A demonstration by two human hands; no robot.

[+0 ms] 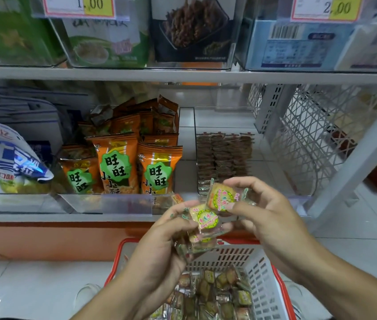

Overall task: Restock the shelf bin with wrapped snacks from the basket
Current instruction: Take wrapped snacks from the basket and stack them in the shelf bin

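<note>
My left hand (159, 241) grips a small stack of clear-wrapped snacks (202, 224) with round green and yellow labels. My right hand (263, 213) pinches one wrapped snack (221, 197) at the top of that stack. Both hands hover above the red-rimmed white basket (261, 273), which holds several more wrapped snacks (215, 294). Just beyond my hands is the clear shelf bin (240, 118) on the lower shelf, with neat rows of the same brown wrapped snacks (224, 153) standing in it.
Orange snack bags (118, 162) fill the bin to the left, and a blue-white bag (5, 158) lies farther left. A white wire divider (310, 135) closes the shelf's right end. The upper shelf (182, 75) carries packets and price tags.
</note>
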